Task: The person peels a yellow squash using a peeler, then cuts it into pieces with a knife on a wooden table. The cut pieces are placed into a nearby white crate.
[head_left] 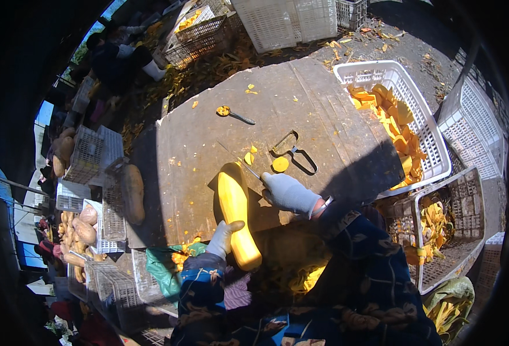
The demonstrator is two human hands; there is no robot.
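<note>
My left hand (223,240), in a pale work glove, grips a peeled yellow squash (233,207) near its lower part. The squash's upper end rests on the wooden board (202,129), and its lower end sticks out past the board's near edge. In my gloved right hand (290,193) is a knife (248,168), its thin blade pointing up and left beside the squash's top end. Just beyond the blade lie small yellow cut pieces (249,158) and a round squash slice (280,164). A wide-bladed peeler (295,152) lies behind the slice. Farther back is a spoon (235,115) with orange pulp in its bowl.
A white plastic crate (427,125) of orange squash chunks stands at the board's right. Below it, a dirty crate (449,270) holds peelings. An unpeeled squash (133,194) lies left, near crates of squash (79,233). A green bag (163,270) hangs near my left arm. Another person (116,60) sits upper left.
</note>
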